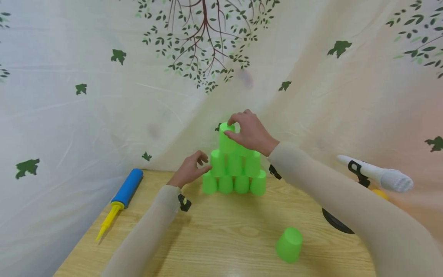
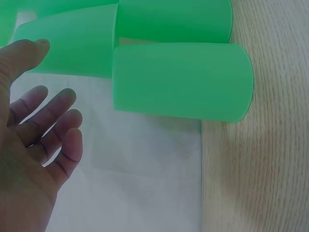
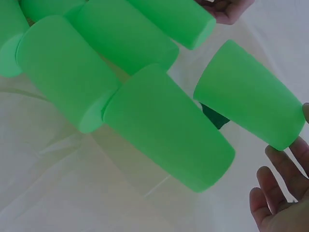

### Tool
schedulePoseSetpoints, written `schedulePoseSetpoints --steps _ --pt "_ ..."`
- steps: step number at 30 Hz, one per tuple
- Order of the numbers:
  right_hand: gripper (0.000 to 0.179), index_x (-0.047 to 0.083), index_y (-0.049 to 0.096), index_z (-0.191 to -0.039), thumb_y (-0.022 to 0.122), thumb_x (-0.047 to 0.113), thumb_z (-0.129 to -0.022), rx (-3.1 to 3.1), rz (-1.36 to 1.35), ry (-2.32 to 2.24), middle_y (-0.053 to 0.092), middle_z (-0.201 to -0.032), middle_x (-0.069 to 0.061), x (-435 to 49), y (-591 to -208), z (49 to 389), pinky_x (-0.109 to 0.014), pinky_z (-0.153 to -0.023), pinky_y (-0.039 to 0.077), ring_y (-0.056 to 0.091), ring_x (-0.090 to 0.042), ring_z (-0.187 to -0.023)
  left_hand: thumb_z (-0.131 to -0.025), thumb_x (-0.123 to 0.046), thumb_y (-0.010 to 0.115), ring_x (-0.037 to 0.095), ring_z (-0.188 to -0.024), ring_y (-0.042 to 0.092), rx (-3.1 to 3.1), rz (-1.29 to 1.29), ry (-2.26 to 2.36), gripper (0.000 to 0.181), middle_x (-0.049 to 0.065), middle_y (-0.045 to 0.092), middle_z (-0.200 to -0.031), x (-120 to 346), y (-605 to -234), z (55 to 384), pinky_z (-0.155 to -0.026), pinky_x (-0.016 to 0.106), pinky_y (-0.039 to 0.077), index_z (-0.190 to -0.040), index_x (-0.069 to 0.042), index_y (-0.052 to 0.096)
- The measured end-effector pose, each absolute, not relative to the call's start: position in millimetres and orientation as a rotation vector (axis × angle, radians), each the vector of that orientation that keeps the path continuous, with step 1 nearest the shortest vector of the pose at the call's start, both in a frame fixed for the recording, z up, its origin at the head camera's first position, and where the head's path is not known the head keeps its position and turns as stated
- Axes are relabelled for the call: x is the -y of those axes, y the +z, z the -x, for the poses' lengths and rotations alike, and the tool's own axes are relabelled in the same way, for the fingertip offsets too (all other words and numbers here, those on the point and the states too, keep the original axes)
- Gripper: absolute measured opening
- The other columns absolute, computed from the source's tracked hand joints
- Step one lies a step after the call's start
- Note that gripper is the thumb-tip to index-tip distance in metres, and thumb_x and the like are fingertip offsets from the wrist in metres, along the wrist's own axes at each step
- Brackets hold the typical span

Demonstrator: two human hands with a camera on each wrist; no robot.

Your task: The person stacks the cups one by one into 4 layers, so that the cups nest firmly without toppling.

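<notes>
My right hand [image 1: 252,132] pinches a green cup [image 1: 226,139] by its upper end, mouth down, at the top left of a cup pyramid. Whether its rim touches the row below, I cannot tell. Beside it, another third-row cup [image 3: 169,128] is mostly hidden behind the right hand in the head view. Below are a middle row of cups [image 1: 234,164] and a bottom row [image 1: 225,184] on the table. My left hand [image 1: 190,168] is at the pyramid's left side, fingers loosely bent. In the left wrist view its thumb [image 2: 29,55] overlaps a middle-row cup [image 2: 77,43]; contact is unclear.
One loose green cup [image 1: 289,245] stands upside down at the table's front right. A blue and yellow hand pump [image 1: 127,188] lies at the left edge. To the right, a white microphone [image 1: 377,173] sits on a black stand. A leaf-patterned cloth [image 1: 173,115] hangs behind the table [image 1: 214,231].
</notes>
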State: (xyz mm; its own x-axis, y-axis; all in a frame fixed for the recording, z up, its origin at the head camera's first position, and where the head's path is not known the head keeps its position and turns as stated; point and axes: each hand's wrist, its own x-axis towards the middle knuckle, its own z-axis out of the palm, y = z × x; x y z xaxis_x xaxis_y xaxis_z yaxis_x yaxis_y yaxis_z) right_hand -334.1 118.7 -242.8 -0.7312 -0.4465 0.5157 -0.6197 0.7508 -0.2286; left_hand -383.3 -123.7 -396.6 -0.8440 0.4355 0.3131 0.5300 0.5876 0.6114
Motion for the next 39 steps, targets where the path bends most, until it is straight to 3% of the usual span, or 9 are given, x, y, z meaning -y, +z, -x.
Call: schedulePoseSetpoints --steps 18,39 --pt "0.028 0.007 0.066 -0.104 0.068 0.03 -0.088 2.619 -0.762 0.558 0.063 -0.104 -0.005 -111.1 -251.7 359.0 -0.038 -0.083 0.041 0.046 -0.023 -0.094 -0.09 -0.034 0.065 0.022 -0.099 0.053 2.696 0.807 -1.132 0.042 0.007 0.058 -0.111 124.5 -401.3 388.0 -0.081 0.039 0.047 -0.116 -0.005 0.052" --pt "0.029 0.011 0.066 -0.105 0.064 0.036 -0.09 2.671 -0.662 0.454 0.064 -0.104 -0.002 -105.0 -261.1 363.1 -0.05 -0.095 0.031 0.045 -0.027 -0.104 -0.089 -0.033 0.066 0.021 -0.097 0.053 2.7 0.795 -1.138 0.04 0.007 0.058 -0.11 122.2 -402.9 388.0 -0.08 0.038 0.047 -0.115 -0.006 0.053"
